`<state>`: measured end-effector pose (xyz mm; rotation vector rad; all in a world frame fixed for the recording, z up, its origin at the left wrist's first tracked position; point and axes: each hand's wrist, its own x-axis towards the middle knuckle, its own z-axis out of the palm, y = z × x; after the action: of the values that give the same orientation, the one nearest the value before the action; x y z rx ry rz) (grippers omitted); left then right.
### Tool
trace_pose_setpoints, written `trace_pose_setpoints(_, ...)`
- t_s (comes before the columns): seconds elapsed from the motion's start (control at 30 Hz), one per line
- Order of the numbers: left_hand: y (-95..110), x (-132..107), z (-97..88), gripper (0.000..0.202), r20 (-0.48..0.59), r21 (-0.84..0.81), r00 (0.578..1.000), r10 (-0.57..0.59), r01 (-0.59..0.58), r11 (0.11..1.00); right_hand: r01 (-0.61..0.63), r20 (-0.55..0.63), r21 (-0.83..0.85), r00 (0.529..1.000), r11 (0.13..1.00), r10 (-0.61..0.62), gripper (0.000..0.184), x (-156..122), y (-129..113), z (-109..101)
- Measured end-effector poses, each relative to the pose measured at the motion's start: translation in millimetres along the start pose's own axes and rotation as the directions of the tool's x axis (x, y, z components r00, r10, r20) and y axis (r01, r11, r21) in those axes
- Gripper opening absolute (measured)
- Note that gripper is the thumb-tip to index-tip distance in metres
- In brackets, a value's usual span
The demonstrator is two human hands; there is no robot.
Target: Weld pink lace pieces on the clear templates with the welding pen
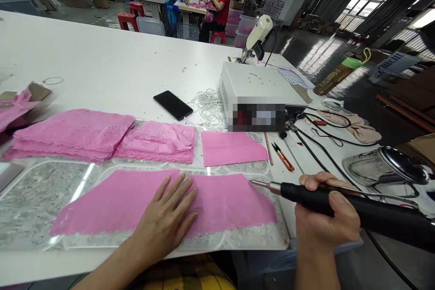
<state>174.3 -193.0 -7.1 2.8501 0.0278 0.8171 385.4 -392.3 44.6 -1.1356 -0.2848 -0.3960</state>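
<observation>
My left hand (168,217) lies flat, fingers spread, on a long pink fabric piece (224,201) that rests on a clear plastic sheet (37,208). My right hand (324,217) grips the black handle of a hot cutting tool (356,210); its thin metal tip (261,184) points left at the fabric's right edge. Behind lie two stacks of pink lace (73,133) (158,141) and a smaller plain pink piece (231,147).
A white control box (254,88), black phone (172,104), pile of white elastic loops (207,106), orange snips (282,156), cables and a metal stand (387,165) crowd the right. A person in red sits at a sewing machine (222,0) far behind.
</observation>
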Motion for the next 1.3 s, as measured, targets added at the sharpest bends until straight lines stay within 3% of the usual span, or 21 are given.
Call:
trace_pose_setpoints(0.47,-2,-2,-0.7,0.033,0.073,0.035,0.997,0.023,-0.025,0.999,-0.033,0.000,-0.008,0.999,0.999,0.033,0.015,-3,-2,-5)
trace_pose_setpoints(0.7,-1,0,0.6,0.032,0.016,-0.016,1.000,-0.012,0.012,1.000,-0.028,-0.024,-0.033,0.999,0.999,0.027,0.015,-1,-4,-6)
trace_pose_setpoints(1.03,-6,0,-1.1,0.034,0.063,0.048,0.996,0.065,-0.068,0.997,-0.034,-0.068,-0.071,0.997,0.997,0.029,0.016,3,-16,-24)
trace_pose_setpoints(1.3,-6,1,-2.8,0.035,0.064,0.068,0.995,0.080,-0.085,0.994,-0.043,-0.087,-0.066,0.995,0.997,0.037,0.015,1,-17,-23)
